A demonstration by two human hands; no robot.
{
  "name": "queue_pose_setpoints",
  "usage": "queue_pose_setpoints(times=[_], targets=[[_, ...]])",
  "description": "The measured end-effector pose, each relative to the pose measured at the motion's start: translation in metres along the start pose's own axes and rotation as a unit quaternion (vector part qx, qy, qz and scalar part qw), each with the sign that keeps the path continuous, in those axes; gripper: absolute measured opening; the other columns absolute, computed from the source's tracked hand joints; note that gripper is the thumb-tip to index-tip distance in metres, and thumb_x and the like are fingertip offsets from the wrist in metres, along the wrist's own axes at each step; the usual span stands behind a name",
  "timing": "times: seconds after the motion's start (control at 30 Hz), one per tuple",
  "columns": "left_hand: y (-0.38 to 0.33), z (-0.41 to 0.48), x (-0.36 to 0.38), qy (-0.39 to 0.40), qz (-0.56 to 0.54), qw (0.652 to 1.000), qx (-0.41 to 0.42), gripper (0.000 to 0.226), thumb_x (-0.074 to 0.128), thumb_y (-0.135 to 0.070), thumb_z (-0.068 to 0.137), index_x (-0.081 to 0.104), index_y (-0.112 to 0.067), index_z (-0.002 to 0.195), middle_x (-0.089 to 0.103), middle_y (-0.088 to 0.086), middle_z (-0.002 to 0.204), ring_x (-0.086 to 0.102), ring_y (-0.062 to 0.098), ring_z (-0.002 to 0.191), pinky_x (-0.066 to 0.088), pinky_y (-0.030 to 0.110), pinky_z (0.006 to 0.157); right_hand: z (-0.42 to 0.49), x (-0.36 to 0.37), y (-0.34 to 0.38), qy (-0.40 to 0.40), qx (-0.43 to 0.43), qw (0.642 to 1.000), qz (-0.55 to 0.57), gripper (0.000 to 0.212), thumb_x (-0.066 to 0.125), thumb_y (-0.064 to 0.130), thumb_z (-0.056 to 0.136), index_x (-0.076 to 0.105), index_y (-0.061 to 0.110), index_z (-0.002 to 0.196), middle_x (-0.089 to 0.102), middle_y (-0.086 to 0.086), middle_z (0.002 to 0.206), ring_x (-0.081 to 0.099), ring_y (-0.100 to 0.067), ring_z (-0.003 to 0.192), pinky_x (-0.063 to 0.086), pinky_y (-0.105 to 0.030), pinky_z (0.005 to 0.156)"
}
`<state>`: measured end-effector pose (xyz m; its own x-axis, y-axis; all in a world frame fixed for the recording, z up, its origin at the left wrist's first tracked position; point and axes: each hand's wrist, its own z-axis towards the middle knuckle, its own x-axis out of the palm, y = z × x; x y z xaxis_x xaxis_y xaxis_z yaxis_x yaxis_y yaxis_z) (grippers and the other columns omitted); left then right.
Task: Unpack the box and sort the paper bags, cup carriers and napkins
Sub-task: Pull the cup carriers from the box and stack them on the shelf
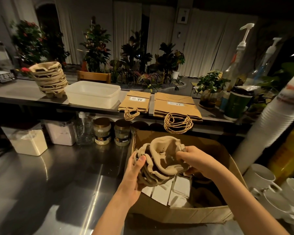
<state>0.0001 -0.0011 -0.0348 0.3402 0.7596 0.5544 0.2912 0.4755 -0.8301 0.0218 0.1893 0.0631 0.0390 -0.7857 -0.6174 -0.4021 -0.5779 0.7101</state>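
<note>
Over the open cardboard box (185,216) I hold a small stack of pulp cup carriers (161,160). My left hand (134,173) grips its left edge, thumb on top. My right hand (192,158) grips the right rim. White napkin packs (173,189) lie in the box below. On the raised shelf stands a taller stack of cup carriers (49,78), an empty white plastic tub (92,94), and two flat piles of brown paper bags (136,101) (176,106) with handles hanging over the edge.
Jars (102,131) and powder containers (29,141) line the back of the steel counter (58,175). A tall stack of white cups (277,112) and white mugs (261,177) crowd the right side. Syrup pump bottles (236,65) and potted plants stand behind.
</note>
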Motion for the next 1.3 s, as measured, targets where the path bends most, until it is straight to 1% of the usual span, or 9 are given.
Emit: queue_pose_setpoints(times=[0.1,0.33,0.43,0.57,0.73,0.87,1.03,1.13,1.3], targets=[[-0.001,-0.001,0.000,-0.006,0.002,1.000,0.002,0.107,0.088,-0.063,0.045,0.043,-0.033,0.137,0.065,0.003,0.127,0.064,0.025,0.115,0.055,0.046,0.091,-0.002,0.000,0.004,0.025,0.016,1.000,-0.008,0.017,0.049,0.021,0.093,0.060,0.009,0.089,0.059,-0.008,0.083,0.058,-0.016,0.072,0.055,-0.030,0.069],[-0.003,-0.004,0.003,0.013,-0.017,1.000,0.003,0.106,0.089,-0.060,0.046,0.043,-0.032,0.137,0.064,0.005,0.129,0.063,0.027,0.116,0.056,0.045,0.088,-0.002,0.001,0.003,0.056,0.033,0.988,0.141,0.028,0.053,0.021,0.092,0.056,0.006,0.116,0.056,-0.019,0.111,0.058,-0.028,0.094,0.053,-0.043,0.089],[-0.003,-0.003,0.003,0.013,-0.017,1.000,0.003,0.107,0.089,-0.060,0.045,0.043,-0.031,0.137,0.065,0.005,0.127,0.063,0.026,0.116,0.056,0.042,0.087,-0.002,0.008,0.004,0.054,0.021,0.994,0.092,0.024,0.049,0.028,0.095,0.053,0.012,0.113,0.054,-0.015,0.115,0.058,-0.027,0.101,0.055,-0.039,0.086],[-0.001,-0.001,0.008,0.001,0.008,1.000,-0.009,0.111,0.086,-0.067,0.044,0.043,-0.034,0.140,0.062,0.006,0.132,0.062,0.027,0.118,0.054,0.045,0.093,0.001,0.025,0.003,0.023,-0.032,0.999,0.021,0.040,0.046,0.034,0.095,0.030,0.021,0.129,0.044,-0.007,0.124,0.057,-0.019,0.094,0.056,-0.027,0.065],[0.000,0.002,0.005,-0.042,0.039,0.996,-0.065,0.121,0.080,-0.079,0.033,0.046,-0.032,0.139,0.063,0.007,0.129,0.064,0.028,0.115,0.055,0.045,0.092,0.002,0.041,-0.003,0.024,-0.051,0.996,0.067,0.066,0.041,0.022,0.098,0.000,0.033,0.149,0.038,-0.005,0.141,0.056,-0.016,0.100,0.052,-0.034,0.090],[-0.005,0.004,-0.001,-0.034,0.084,0.990,-0.111,0.121,0.078,-0.082,0.026,0.051,-0.031,0.133,0.065,0.007,0.125,0.062,0.030,0.115,0.049,0.053,0.100,0.007,0.049,-0.008,0.014,-0.065,0.997,0.038,0.058,0.036,0.023,0.100,0.008,0.029,0.150,0.050,0.001,0.115,0.060,-0.017,0.095,0.055,-0.033,0.081],[-0.017,0.008,-0.004,-0.021,0.082,0.991,-0.100,0.102,0.082,-0.070,0.047,0.049,-0.030,0.135,0.066,0.009,0.124,0.065,0.029,0.112,0.055,0.046,0.091,0.016,0.050,-0.004,0.005,-0.086,0.995,0.052,0.053,0.035,0.027,0.100,0.014,0.029,0.148,0.051,-0.001,0.125,0.060,-0.014,0.092,0.052,-0.025,0.070],[-0.027,0.009,-0.009,-0.023,0.050,0.996,-0.069,0.073,0.075,-0.054,0.065,0.054,-0.025,0.130,0.068,0.012,0.119,0.066,0.030,0.110,0.057,0.042,0.084,0.024,0.045,-0.006,0.050,-0.077,0.983,0.162,0.046,0.042,0.042,0.097,0.027,0.033,0.139,0.054,-0.004,0.120,0.062,-0.022,0.098,0.055,-0.034,0.074],[-0.057,0.016,-0.037,-0.099,-0.022,0.994,-0.029,0.054,0.060,-0.044,0.081,0.058,-0.019,0.129,0.066,0.016,0.122,0.059,0.035,0.116,0.047,0.053,0.099,0.071,0.031,-0.024,0.019,0.022,0.950,0.311,0.047,0.048,0.050,0.094,0.040,0.022,0.131,0.055,-0.009,0.117,0.066,-0.032,0.097,0.055,-0.042,0.081]])
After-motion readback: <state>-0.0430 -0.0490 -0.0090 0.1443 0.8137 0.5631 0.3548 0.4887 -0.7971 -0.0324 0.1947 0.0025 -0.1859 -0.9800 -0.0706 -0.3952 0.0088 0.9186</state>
